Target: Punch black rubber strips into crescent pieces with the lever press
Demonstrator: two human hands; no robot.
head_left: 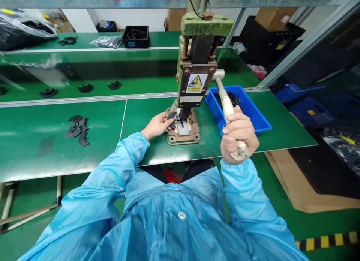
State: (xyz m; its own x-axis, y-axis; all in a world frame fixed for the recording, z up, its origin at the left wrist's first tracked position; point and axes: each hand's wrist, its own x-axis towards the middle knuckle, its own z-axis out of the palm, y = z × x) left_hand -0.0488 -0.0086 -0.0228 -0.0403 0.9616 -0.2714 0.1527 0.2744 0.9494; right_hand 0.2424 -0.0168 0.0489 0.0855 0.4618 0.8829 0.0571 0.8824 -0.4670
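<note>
A green hand press [194, 73] stands on the bench in front of me, its ram low over the base plate [194, 135]. My left hand [157, 125] pinches a curved black plastic part [171, 119] at the left side of the press fixture. How far the part reaches under the ram is hidden. My right hand [239, 135] is wrapped round the tape-covered press lever [224, 98], which tilts down toward me. Left of the press, a small pile of curved black parts [77, 129] lies on the green bench.
Right of the press sits a blue bin [254, 113] with black parts inside. Behind the bench edge, several black parts [85, 88] lie in a row on a green belt. A black tray [135, 36] stands on the far shelf. A metal post [303, 41] slants at the right.
</note>
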